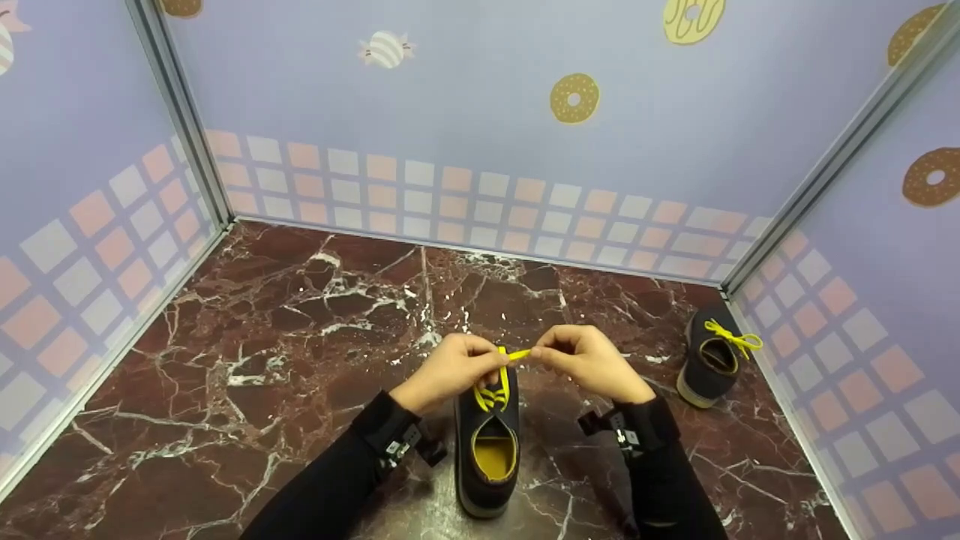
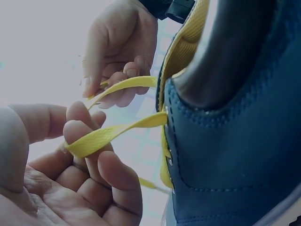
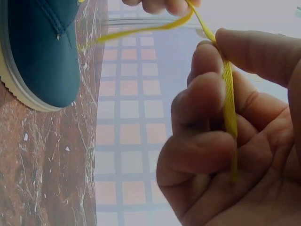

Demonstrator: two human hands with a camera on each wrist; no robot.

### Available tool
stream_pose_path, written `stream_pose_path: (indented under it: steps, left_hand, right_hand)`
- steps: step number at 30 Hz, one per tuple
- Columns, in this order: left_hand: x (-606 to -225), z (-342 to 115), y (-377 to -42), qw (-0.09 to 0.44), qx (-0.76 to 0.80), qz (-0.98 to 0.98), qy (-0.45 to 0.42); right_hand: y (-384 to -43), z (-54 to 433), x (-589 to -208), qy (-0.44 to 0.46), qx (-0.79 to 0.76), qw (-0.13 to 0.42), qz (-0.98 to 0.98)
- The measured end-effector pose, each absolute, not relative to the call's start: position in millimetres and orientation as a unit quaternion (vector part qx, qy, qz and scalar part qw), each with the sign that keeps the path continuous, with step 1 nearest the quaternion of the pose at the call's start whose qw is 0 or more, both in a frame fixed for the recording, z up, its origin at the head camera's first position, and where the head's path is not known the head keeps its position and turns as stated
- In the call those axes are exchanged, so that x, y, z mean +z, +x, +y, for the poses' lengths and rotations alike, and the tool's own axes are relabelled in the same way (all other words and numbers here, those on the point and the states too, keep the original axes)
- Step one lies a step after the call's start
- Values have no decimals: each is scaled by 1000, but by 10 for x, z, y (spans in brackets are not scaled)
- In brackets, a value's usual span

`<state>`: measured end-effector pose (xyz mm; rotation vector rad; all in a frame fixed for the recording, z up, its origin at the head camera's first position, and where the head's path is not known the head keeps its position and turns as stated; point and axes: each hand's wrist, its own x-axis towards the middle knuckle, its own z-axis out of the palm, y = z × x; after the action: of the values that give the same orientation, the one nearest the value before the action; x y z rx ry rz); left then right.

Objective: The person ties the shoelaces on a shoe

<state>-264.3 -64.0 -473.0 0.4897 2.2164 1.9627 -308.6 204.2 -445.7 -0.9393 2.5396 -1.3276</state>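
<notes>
The yellow lace is drawn up from the front of the dark shoe, which sits upright on the marbled floor in front of you, its opening nearest you and its toe pointing away. That placing seems to suit you, since it lets a hand come in from either side above the lacing. Your left hand pinches the lace between thumb and fingertips, and your right hand pinches it a little to the side; the short span between them looks straight, probably held so to keep the strands apart from the shoe. From above, your knuckles hide your palms, but the right wrist view shows the lace's tail running past your pinch into the right palm. The left wrist view alone shows two strands leaving the shoe's upper edge, and small eyelets along it; which strand ends in which hand you cannot fully tell there. Only the head view takes in the second shoe, its lace bow tied, just beside the right wall panel.
</notes>
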Motion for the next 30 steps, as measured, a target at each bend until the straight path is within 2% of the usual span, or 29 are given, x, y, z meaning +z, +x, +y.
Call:
stream_pose_path:
  steps: [13,23,30]
  left_hand:
    - [-4754,-668,-2654,89,655,729,181]
    - [-4742,-687,-2659,65,641,739,196]
    - [-4735,-702,-2666,57,632,747,199]
  right_hand:
    - [-3123,2107,-4445,-275,-431,60,857]
    - [-3106,2065,-4455,-314,-423,128,841]
    - [-3098,2061,-4474,-317,-426,135,837]
